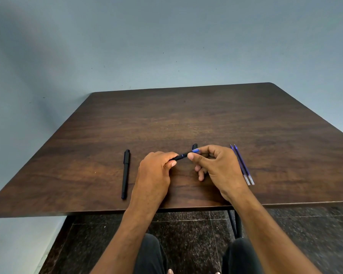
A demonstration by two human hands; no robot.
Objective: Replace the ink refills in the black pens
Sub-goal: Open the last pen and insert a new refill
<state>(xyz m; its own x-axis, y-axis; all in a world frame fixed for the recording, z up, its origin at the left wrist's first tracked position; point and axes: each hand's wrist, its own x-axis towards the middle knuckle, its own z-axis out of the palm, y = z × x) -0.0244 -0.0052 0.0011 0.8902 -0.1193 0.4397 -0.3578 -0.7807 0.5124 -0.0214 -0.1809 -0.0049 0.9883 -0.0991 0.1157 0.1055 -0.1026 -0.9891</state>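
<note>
We are holding one black pen (179, 156) just above the tabletop (186, 119), near its front edge, and both hands are closing on it; our left hand (154, 171) is curling its fingers and thumb round the barrel, while our right hand (216, 167) is pinching the other end between thumb and forefinger, right where a blue part (195, 150) is showing; whether that blue is the refill's end or a grip piece, we cannot tell, and a small dark piece (194, 145) is peeking out just behind the right fingers, too hidden to name. A second black pen (125, 174) is lying to our left, apart from the hands, and two blue refills (242, 165) are lying side by side just beside the right hand, touching or nearly so.

We are judging the pen to be light, stiff and smooth, so it is likely slipping under a loose hold; taking it firmly round the barrel with one hand and at the tip section with the other is giving us the twist or pull we need. The refills are looking thin and bendable; we are meaning to take them near the middle, keeping off the writing tip, and feeding them in straight rather than forcing them.
</note>
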